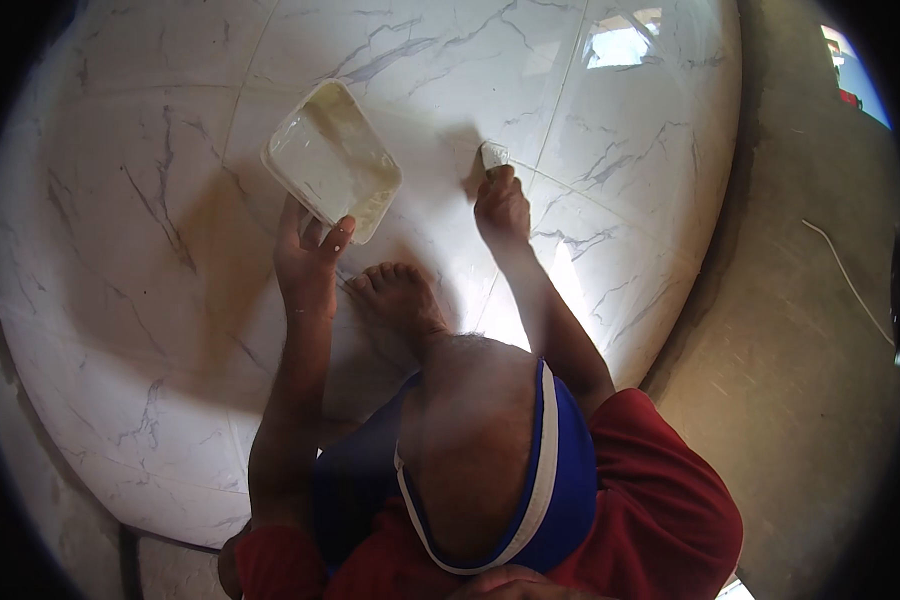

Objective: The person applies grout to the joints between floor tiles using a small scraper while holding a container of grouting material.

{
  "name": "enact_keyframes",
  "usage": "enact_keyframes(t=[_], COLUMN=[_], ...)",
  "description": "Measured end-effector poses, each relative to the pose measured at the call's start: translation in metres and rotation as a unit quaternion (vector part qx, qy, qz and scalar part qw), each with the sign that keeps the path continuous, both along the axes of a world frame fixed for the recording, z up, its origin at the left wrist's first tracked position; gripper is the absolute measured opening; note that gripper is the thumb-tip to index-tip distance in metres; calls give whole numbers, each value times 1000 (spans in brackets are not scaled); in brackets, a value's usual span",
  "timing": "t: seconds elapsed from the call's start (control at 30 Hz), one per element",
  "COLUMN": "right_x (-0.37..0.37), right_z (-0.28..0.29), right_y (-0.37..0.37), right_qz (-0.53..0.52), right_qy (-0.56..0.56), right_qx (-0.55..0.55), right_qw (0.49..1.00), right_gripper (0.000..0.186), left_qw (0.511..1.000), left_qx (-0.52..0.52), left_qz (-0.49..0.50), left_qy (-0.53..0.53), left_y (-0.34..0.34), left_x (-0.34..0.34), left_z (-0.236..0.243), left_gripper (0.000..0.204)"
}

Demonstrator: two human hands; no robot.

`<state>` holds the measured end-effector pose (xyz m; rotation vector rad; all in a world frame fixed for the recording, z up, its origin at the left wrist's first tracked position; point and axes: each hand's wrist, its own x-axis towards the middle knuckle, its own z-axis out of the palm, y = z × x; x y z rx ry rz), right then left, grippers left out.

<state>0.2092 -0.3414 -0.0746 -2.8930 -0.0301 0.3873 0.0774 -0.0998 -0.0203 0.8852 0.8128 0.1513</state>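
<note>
My left hand point(308, 255) grips the near edge of a white rectangular plastic container point(358, 140), its thumb over the rim. The container is tilted so that its inside shows, with whitish smears along the walls and bottom. Ahead and to the right, my right hand point(503, 208) is closed around a small putty knife point(494, 155) with a pale, whitish blade. The blade is at a joint line point(532, 172) between marble-patterned white tiles; whether it touches the surface I cannot tell. The knife's handle is mostly hidden in my fingers.
My bare foot point(400, 295) rests on the tiled floor point(130, 250) between my hands, below the container. Beyond the tiles' right edge lies a grey concrete surface point(790, 370) with a thin white cord point(850, 275). Bright light reflects off the tiles point(620, 45).
</note>
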Motion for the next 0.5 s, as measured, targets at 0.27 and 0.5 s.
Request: enact_keyframes(t=[0.27, 0.5], right_x=[2, 40], right_z=[28, 37], right_y=[-24, 4], right_qz=[73, 81], right_qy=[26, 47], right_qx=[8, -49], right_qw=[997, 994], right_gripper=[28, 28], left_qw=[999, 1000], left_qx=[30, 23], left_qz=[20, 3], left_qy=[-6, -4], left_y=[1, -1], left_x=[-3, -2], left_z=[-8, -4], left_gripper=[83, 81])
